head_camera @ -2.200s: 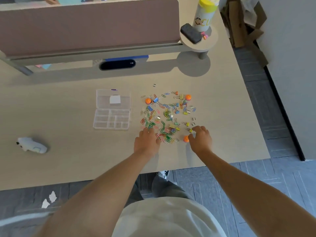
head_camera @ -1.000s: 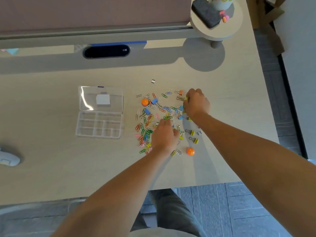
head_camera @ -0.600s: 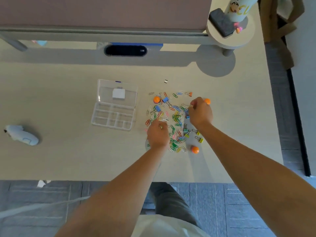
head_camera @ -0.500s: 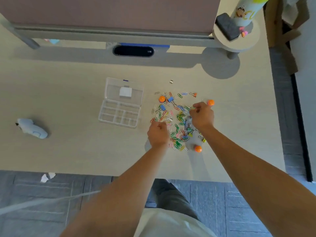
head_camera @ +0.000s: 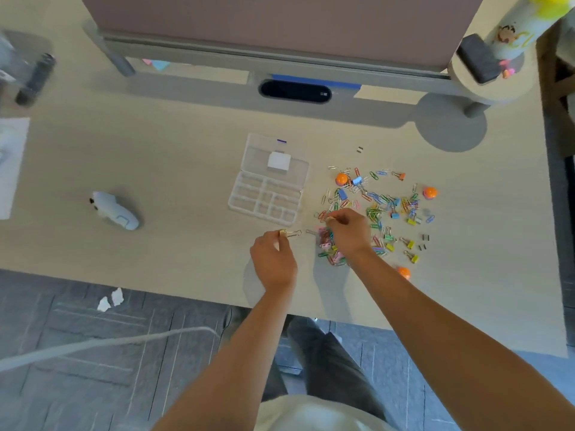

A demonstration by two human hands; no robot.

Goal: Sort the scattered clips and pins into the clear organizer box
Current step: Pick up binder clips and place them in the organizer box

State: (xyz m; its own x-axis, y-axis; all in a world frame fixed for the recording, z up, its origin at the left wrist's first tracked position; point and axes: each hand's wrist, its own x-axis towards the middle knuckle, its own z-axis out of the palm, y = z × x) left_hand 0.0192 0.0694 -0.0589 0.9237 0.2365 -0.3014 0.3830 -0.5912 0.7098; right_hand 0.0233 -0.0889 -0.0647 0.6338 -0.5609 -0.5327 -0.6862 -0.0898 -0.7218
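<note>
Desk first: left hand, now clear of the pile, pinches a gold binder clip, right hand pinching another, box open at 12 o'clock, ready for drop-off.

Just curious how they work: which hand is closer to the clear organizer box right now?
Left, narrowly. The left hand sits just below the organizer box, pinching a gold binder clip. The right hand is off its lower right corner.

Yellow-capped bottle: cartoon figure, yellow letters, perhaps "CL", cut off by frame edge.
</note>
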